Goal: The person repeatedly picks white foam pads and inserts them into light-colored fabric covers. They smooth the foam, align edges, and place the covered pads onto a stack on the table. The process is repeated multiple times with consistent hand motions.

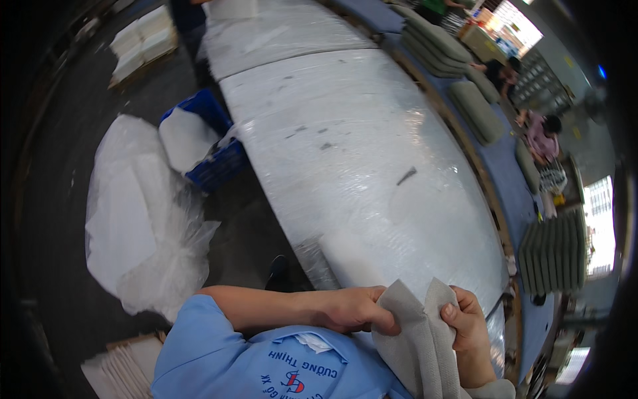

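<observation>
A light grey fabric cover (420,339) is held up close against my body at the near edge of the table. My left hand (364,311) grips one side of its upper end, thumb over the cloth. On the other side, my right hand (467,324) pinches the edge between thumb and curled fingers. Between the two hands the top of the fabric parts in a V-shaped gap, and a seam or fold runs down from it. The lower part of the cover drops out of the picture.
A long table (345,146) wrapped in clear film stretches ahead, with a small dark piece (407,175) on it. At left are a blue crate (216,166) and a big plastic bag of white material (136,213). Green-grey cushions (477,113) line a blue bench at right; several people work beyond.
</observation>
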Motion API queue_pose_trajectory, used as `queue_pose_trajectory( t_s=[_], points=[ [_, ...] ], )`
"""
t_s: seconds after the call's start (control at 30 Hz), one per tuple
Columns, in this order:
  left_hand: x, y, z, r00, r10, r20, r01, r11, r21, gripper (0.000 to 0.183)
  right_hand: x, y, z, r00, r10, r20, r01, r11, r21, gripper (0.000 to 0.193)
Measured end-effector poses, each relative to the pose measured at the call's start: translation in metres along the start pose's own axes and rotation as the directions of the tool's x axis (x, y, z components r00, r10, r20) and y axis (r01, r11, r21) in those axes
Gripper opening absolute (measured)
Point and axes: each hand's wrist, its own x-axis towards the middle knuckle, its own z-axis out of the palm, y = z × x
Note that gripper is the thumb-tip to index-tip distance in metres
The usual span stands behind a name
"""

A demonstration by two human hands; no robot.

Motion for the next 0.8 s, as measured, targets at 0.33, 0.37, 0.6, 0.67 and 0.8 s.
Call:
queue_pose_trajectory(
  t_s=[0.33, 0.37, 0.6, 0.67, 0.8],
  points=[
    [-0.043, -0.029, -0.032, 0.917, 0.217, -0.334, -0.338, 0.868, -0.364, 0.046, 0.093, -0.016, 0.074, 0.999, -0.042, -0.001, 0.039, 0.937, -0.347, 0.012],
    [-0.046, -0.028, -0.031, 0.91, 0.234, -0.342, -0.365, 0.842, -0.397, 0.043, 0.101, -0.014, 0.076, 0.995, -0.098, 0.026, 0.1, 0.909, -0.404, 0.013],
    [-0.05, -0.018, -0.049, 0.837, 0.297, -0.46, -0.433, 0.873, -0.224, 0.045, 0.137, -0.009, 0.094, 0.987, -0.145, 0.061, 0.152, 0.768, -0.622, 0.019],
    [-0.05, -0.017, -0.058, 0.805, 0.328, -0.494, -0.457, 0.875, -0.163, 0.042, 0.146, -0.005, 0.102, 0.975, -0.22, 0.015, 0.167, 0.696, -0.698, 0.022],
    [-0.059, -0.002, -0.069, 0.729, 0.315, -0.608, -0.334, 0.939, 0.086, 0.037, 0.162, 0.002, 0.111, 0.975, -0.218, -0.054, 0.092, 0.607, -0.79, 0.022]
  ],
)
